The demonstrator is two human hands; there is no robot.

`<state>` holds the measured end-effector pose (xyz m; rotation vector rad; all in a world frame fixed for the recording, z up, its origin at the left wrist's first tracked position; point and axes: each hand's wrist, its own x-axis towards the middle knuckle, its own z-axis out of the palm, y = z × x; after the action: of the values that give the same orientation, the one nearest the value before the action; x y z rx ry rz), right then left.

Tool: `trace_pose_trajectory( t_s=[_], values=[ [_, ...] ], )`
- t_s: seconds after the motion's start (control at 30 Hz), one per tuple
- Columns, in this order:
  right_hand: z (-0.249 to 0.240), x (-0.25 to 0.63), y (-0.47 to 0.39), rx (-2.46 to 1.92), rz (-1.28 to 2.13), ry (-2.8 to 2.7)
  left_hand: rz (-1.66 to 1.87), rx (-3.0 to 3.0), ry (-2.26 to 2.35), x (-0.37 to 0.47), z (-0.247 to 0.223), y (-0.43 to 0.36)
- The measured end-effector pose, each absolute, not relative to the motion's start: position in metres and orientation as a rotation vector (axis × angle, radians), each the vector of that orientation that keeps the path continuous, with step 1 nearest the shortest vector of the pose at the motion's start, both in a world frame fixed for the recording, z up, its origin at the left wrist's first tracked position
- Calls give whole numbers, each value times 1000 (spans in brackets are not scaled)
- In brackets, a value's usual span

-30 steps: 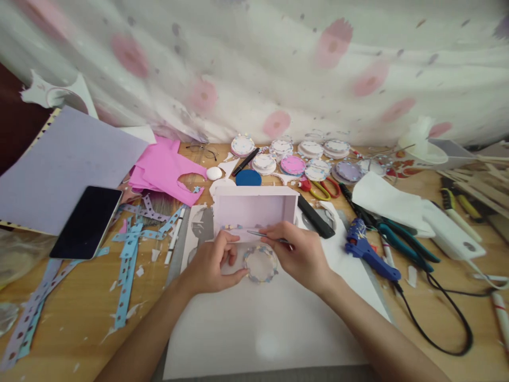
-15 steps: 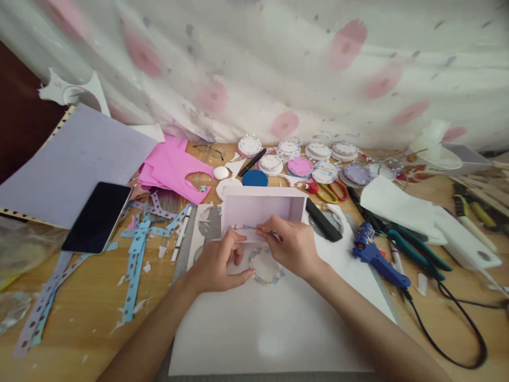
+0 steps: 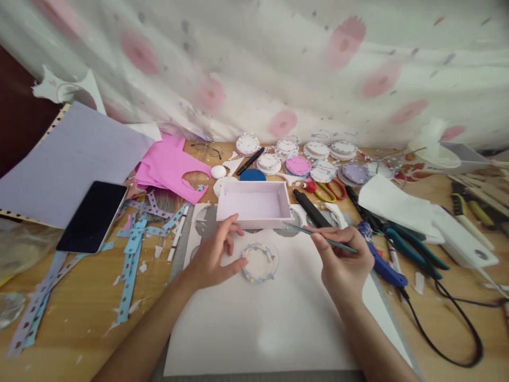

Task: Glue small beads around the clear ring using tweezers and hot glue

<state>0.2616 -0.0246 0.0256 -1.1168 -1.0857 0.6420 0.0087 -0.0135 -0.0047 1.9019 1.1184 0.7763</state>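
My right hand (image 3: 348, 262) pinches teal tweezers (image 3: 322, 237), their tip pointing left near the box's front right corner. A small pale pink open box (image 3: 254, 223) lies in front of me, its inside facing up. My left hand (image 3: 218, 254) has its fingers apart and holds nothing; its index fingertip is at the box's front edge, and its thumb tip reaches the left rim of a beaded ring. That ring (image 3: 258, 278), with pastel pieces around it, rests on the white sheet (image 3: 238, 329), partly over a clear disc.
Decorated round discs (image 3: 298, 165) stand in rows at the back. Left are a phone (image 3: 93, 217), pink sheets (image 3: 170, 167) and cut blue strips (image 3: 131, 270). Right are a black tool (image 3: 312, 208), scissors (image 3: 326, 191), a blue glue gun (image 3: 384, 262) with its cable, and pliers (image 3: 413, 246).
My right hand has moved right and away from the box with the tweezers. The box, tilted up before, now lies flatter. My left hand stays near it, thumb still by the ring.
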Motion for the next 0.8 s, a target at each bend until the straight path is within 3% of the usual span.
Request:
trace_pose_trajectory(
  t_s=[0.8],
  values=[
    [18,254,-28,-1104,919,-1051,1161,2182,1018,19,16,-17]
  ],
)
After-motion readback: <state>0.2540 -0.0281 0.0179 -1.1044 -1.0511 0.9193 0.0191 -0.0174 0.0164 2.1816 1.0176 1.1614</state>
